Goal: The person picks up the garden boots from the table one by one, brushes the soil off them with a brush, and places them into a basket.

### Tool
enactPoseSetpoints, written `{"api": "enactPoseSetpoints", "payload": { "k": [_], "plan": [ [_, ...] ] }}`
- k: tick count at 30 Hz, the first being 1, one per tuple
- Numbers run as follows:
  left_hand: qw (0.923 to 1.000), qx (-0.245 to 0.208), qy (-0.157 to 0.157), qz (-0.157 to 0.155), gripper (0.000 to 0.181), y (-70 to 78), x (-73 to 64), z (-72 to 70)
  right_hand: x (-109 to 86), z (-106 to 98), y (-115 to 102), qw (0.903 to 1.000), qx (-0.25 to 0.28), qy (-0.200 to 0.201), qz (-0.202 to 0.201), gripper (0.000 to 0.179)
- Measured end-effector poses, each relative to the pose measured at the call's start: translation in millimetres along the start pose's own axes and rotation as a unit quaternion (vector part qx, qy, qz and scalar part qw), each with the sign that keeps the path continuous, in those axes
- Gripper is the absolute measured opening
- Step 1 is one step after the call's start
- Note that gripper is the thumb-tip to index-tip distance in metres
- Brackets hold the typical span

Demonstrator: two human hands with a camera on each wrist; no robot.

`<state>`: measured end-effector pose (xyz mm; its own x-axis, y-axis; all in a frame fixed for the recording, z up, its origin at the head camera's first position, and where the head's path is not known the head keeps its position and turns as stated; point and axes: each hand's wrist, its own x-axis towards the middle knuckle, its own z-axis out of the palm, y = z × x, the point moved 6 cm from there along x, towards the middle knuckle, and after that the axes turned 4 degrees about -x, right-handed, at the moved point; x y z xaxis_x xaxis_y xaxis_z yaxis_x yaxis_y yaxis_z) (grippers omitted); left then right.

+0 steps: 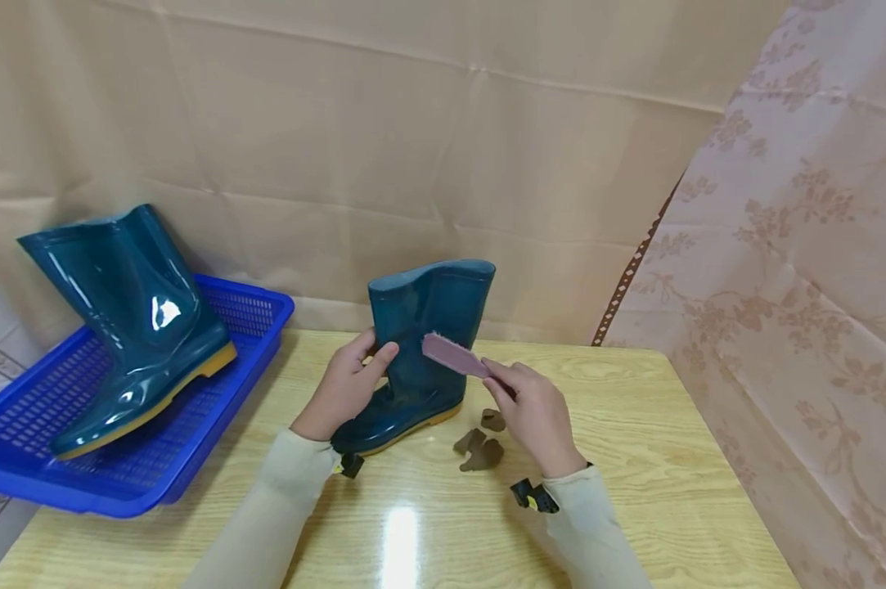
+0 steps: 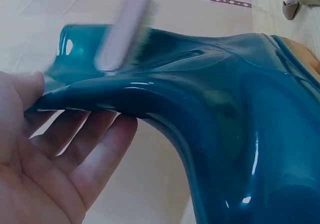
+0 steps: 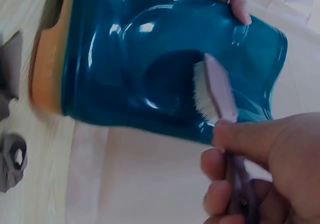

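Observation:
A dark green rubber boot [image 1: 413, 384] with a yellow sole stands upright on the table, toe pointing to the near left. My left hand [image 1: 348, 383] holds its shaft from the front side; in the left wrist view the fingers [image 2: 102, 151] curl under the shaft and the thumb lies at its near edge. My right hand [image 1: 537, 409] grips the handle of a mauve scrub brush [image 1: 453, 354]. In the right wrist view the brush's white bristles [image 3: 202, 93] face the boot shaft, at or very near its surface; whether they touch, I cannot tell.
At the left a blue plastic basket [image 1: 262, 327] holds a second green boot [image 1: 137, 327], tilted on the rim. Crumpled brown pieces [image 1: 481, 450] lie on the wooden table [image 1: 634, 458] beside the boot's heel. Beige cloth [image 1: 413, 139] hangs behind, patterned cloth [image 1: 818, 286] at the right.

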<state>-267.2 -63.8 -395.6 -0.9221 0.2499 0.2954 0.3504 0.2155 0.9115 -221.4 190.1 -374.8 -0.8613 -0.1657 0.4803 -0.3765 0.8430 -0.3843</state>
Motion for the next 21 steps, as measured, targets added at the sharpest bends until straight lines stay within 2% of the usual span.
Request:
{"api": "enactPoseSetpoints", "payload": {
  "k": [5,8,11,17,21],
  "plan": [
    [1.0000,-0.003,0.001,-0.004,0.044,-0.8,0.4,-0.7,-1.1,5,10,0.9974,-0.003,-0.038,0.061,0.026],
    [1.0000,-0.003,0.003,-0.007,0.045,-0.3,0.1,-0.6,-1.8,4,9,0.9960,0.015,-0.054,0.070,0.025],
    [1.0000,0.003,0.004,-0.002,0.044,0.2,-0.9,-0.4,-1.6,2,3,0.9971,0.031,-0.052,0.045,0.026],
    [0.9995,0.013,-0.016,0.022,0.039,3.6,-3.2,2.6,-2.3,-7,-14,0.9971,0.056,-0.019,-0.048,0.029],
    [0.9987,0.002,-0.035,0.037,0.036,6.1,-3.2,4.0,-2.9,-8,-17,0.9959,0.069,-0.013,-0.058,0.030]
  ]
}}
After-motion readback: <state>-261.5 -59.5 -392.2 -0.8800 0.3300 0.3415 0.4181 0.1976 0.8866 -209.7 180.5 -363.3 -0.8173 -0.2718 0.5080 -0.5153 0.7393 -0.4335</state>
